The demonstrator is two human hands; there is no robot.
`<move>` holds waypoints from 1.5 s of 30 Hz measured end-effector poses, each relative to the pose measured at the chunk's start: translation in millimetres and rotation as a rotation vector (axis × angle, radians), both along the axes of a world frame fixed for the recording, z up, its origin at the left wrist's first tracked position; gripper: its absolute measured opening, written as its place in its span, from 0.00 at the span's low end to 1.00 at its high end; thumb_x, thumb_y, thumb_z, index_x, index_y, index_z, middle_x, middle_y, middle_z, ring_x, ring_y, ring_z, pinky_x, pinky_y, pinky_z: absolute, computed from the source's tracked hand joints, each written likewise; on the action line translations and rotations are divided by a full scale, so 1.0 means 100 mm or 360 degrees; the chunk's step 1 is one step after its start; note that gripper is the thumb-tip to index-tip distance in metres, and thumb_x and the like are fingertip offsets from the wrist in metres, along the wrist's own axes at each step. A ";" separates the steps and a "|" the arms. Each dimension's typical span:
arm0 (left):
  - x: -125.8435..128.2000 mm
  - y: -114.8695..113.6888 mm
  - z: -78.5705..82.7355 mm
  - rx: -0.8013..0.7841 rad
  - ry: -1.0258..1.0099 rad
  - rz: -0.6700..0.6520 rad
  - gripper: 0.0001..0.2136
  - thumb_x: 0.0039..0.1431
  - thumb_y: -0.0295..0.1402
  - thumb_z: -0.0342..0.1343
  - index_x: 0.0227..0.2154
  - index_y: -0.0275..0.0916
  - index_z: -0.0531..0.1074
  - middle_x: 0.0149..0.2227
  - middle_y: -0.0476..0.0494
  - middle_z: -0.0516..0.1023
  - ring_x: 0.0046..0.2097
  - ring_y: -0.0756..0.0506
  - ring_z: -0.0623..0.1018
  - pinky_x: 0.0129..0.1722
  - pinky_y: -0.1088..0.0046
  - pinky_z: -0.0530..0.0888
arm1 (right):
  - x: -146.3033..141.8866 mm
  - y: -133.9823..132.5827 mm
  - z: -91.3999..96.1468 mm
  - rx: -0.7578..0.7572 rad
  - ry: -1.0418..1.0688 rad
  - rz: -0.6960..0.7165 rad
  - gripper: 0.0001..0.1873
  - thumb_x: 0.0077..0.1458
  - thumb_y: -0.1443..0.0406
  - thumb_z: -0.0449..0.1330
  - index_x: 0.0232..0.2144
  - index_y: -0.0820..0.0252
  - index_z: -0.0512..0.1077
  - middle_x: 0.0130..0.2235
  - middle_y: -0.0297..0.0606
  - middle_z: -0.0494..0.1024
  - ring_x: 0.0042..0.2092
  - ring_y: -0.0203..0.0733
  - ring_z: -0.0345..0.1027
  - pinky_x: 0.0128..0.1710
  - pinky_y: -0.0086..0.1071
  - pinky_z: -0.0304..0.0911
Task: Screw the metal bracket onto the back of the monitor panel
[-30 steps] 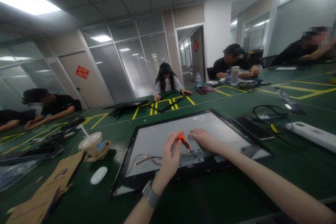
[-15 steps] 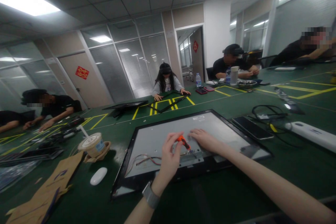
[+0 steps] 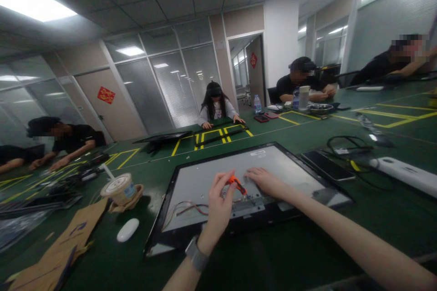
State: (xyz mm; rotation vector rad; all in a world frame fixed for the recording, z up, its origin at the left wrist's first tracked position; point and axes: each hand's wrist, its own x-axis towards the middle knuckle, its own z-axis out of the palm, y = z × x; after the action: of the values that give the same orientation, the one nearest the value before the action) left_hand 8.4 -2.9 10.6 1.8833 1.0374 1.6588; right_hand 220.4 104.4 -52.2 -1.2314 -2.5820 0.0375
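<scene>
The left hand [image 3: 220, 200] pinches an orange-and-black tool [image 3: 238, 185] between thumb and fingers, its lower end angled toward a metal strip [image 3: 251, 204] just in front of both hands. The right hand [image 3: 264, 180] lies apart from it, outspread on the grey panel [image 3: 201, 173] — whether the tool's tip touches the strip is too blurred to tell. Thin wires [image 3: 191, 208] lie left of the left hand; beyond the panel, on the desk [image 3: 266, 263], a phone [image 3: 327, 165] rests to the right of the right hand.
</scene>
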 end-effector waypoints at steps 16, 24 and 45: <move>-0.01 -0.01 0.03 0.0075 0.0111 0.0175 0.10 0.63 0.33 0.55 0.44 0.41 0.78 0.39 0.44 0.73 0.41 0.45 0.76 0.46 0.68 0.73 | 0.01 0.03 -0.04 0.0019 0.0014 0.0006 0.31 0.54 0.79 0.48 0.58 0.57 0.69 0.61 0.50 0.69 0.62 0.54 0.62 0.61 0.52 0.57; -0.02 0.01 0.01 -0.0018 0.0027 -0.0120 0.15 0.68 0.36 0.49 0.52 0.40 0.73 0.50 0.38 0.77 0.52 0.41 0.75 0.55 0.61 0.70 | 0.02 0.02 -0.03 0.0037 0.0023 0.0026 0.29 0.56 0.78 0.48 0.58 0.58 0.69 0.61 0.51 0.69 0.62 0.54 0.62 0.60 0.52 0.57; 0.00 -0.03 0.01 0.0103 0.0133 0.0016 0.13 0.65 0.35 0.54 0.49 0.42 0.77 0.40 0.43 0.75 0.42 0.44 0.76 0.47 0.65 0.72 | 0.01 0.00 -0.01 0.0024 0.0019 0.0026 0.29 0.56 0.79 0.48 0.58 0.59 0.69 0.61 0.53 0.69 0.62 0.55 0.62 0.60 0.53 0.57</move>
State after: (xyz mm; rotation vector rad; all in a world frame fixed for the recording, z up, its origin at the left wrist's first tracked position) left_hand 8.1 -5.7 11.5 2.0072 1.0389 1.6508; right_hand 221.3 104.8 -53.5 -1.2013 -2.5776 0.0282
